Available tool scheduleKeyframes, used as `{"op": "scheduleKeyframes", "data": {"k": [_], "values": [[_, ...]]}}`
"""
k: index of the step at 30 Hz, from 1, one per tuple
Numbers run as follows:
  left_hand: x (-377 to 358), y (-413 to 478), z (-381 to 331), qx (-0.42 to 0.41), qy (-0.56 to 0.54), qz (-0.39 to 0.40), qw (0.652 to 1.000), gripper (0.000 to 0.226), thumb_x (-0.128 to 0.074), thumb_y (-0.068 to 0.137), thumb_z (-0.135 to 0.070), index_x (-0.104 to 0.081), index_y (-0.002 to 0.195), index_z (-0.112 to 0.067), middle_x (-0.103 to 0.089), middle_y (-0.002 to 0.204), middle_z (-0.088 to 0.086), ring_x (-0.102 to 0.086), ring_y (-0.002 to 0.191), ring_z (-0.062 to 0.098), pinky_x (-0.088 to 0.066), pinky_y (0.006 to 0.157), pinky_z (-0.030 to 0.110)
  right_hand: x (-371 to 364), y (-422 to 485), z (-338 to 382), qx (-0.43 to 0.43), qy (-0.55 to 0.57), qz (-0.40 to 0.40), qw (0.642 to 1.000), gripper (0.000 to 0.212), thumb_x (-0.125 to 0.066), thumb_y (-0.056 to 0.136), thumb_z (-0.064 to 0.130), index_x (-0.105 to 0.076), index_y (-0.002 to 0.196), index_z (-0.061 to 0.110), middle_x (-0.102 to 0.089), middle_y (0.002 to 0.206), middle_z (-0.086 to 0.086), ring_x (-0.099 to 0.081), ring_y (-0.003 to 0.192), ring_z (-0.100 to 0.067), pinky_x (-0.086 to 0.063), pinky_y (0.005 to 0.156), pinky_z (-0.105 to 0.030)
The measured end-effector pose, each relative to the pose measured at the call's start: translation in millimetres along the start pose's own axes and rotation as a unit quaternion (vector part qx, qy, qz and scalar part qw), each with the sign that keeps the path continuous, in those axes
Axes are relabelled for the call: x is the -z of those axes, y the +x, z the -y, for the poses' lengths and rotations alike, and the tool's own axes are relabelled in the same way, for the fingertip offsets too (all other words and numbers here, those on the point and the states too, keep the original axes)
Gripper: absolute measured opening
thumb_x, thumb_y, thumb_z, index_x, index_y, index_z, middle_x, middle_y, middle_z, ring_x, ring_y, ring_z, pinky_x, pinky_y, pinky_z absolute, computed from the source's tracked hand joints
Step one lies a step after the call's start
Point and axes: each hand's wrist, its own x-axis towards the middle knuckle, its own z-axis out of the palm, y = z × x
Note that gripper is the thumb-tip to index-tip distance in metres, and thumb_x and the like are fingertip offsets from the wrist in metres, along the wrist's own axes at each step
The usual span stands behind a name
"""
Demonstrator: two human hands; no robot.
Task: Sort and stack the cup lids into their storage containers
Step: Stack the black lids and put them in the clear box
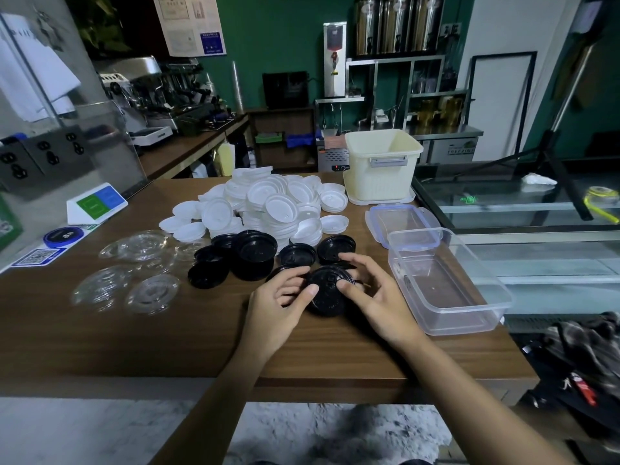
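Note:
A short stack of black lids [327, 292] sits low over the wooden table [134, 330], held between both hands. My left hand [280, 305] grips its left rim with thumb on top, and my right hand [372, 297] grips the right rim. More black lids [255, 253] lie just behind, some stacked. A big heap of white lids [268, 203] fills the table's middle back. Several clear lids [141, 270] lie to the left. An open clear plastic container [449, 290] stands right of my hands, with nothing in it.
A cream bin [382, 162] stands at the back right, and a clear box lid with blue clips [399, 219] lies in front of it. A small sign stand [95, 204] and a blue round coaster [63, 236] sit at the left. The table edge drops off right of the container.

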Motion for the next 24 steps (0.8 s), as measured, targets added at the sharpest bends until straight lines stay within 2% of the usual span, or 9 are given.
{"op": "scheduleKeyframes", "data": {"k": [3,6,8,10,12,15,18,22,24], "values": [[-0.4,-2.0,-4.4,-0.028,0.019,-0.012,0.999,0.029,-0.081,0.089,-0.013,-0.076,0.115,-0.025,-0.076,0.102,-0.006,-0.072,0.096,0.007,-0.056,0.087,0.020,0.9,1.0,-2.2,0.005,-0.026,-0.008,1.000,0.031,-0.074,0.095,0.010,-0.070,0.124,0.019,-0.073,0.102,-0.006,-0.060,0.092,-0.009,-0.047,0.090,-0.026],[2.4,-3.0,-5.2,-0.099,0.103,-0.086,0.986,0.016,-0.075,0.093,-0.014,-0.078,0.108,-0.020,-0.075,0.100,-0.011,-0.071,0.097,0.006,-0.053,0.081,0.017,1.2,2.2,-4.5,0.010,-0.044,-0.040,0.998,0.026,-0.071,0.096,0.004,-0.071,0.118,0.019,-0.074,0.102,0.000,-0.065,0.096,-0.009,-0.048,0.093,-0.023],[4.6,-0.8,0.2,-0.115,0.158,-0.118,0.974,0.015,-0.075,0.093,-0.012,-0.077,0.106,-0.019,-0.073,0.101,-0.012,-0.069,0.096,0.005,-0.054,0.081,0.019,1.9,3.5,-6.5,0.009,-0.056,-0.066,0.996,0.024,-0.070,0.097,0.004,-0.071,0.114,0.022,-0.075,0.103,-0.001,-0.067,0.099,-0.014,-0.050,0.096,-0.028],[3.6,0.2,7.3,-0.108,0.217,-0.098,0.965,0.022,-0.077,0.089,-0.011,-0.077,0.109,-0.020,-0.074,0.103,-0.011,-0.068,0.098,0.003,-0.055,0.087,0.026,2.3,4.3,-7.8,0.015,-0.071,-0.074,0.995,0.024,-0.069,0.097,0.005,-0.071,0.114,0.023,-0.076,0.107,0.002,-0.068,0.105,-0.017,-0.052,0.101,-0.034],[0.2,-0.7,12.2,-0.098,0.284,-0.058,0.952,0.025,-0.077,0.088,-0.014,-0.077,0.113,-0.020,-0.074,0.109,-0.008,-0.068,0.103,0.011,-0.056,0.092,0.033,2.5,4.0,-8.1,0.021,-0.081,-0.079,0.993,0.024,-0.068,0.098,0.006,-0.071,0.114,0.025,-0.075,0.110,0.006,-0.068,0.108,-0.017,-0.051,0.104,-0.038],[-1.8,-3.6,13.6,-0.113,0.364,-0.047,0.923,0.022,-0.075,0.090,-0.014,-0.077,0.110,-0.024,-0.072,0.107,-0.010,-0.068,0.099,0.017,-0.058,0.080,0.040,3.1,3.0,-7.7,0.018,-0.076,-0.087,0.993,0.024,-0.068,0.099,0.008,-0.072,0.114,0.027,-0.075,0.112,0.007,-0.069,0.110,-0.017,-0.052,0.104,-0.042],[-1.3,-6.3,11.9,-0.126,0.361,-0.065,0.922,0.020,-0.074,0.091,-0.011,-0.076,0.105,-0.024,-0.070,0.102,-0.011,-0.069,0.090,0.017,-0.058,0.071,0.040,2.8,2.5,-6.7,0.013,-0.073,-0.090,0.993,0.024,-0.069,0.098,0.008,-0.072,0.114,0.027,-0.075,0.111,0.010,-0.069,0.109,-0.014,-0.053,0.103,-0.037],[0.2,-4.1,11.5,-0.136,0.299,-0.083,0.941,0.024,-0.079,0.088,-0.009,-0.075,0.108,-0.020,-0.067,0.095,-0.010,-0.067,0.087,0.012,-0.058,0.075,0.040,2.2,1.8,-4.0,0.012,-0.075,-0.081,0.994,0.028,-0.070,0.095,0.004,-0.072,0.115,0.024,-0.075,0.112,0.015,-0.067,0.110,-0.007,-0.049,0.101,-0.023],[1.1,-3.0,9.1,-0.143,0.252,-0.084,0.953,0.026,-0.082,0.086,-0.010,-0.074,0.109,-0.017,-0.064,0.092,-0.010,-0.064,0.088,0.007,-0.058,0.078,0.033,2.0,1.4,-3.0,0.015,-0.078,-0.077,0.994,0.029,-0.070,0.094,0.002,-0.071,0.116,0.022,-0.074,0.112,0.016,-0.067,0.109,-0.004,-0.047,0.099,-0.017]]}}
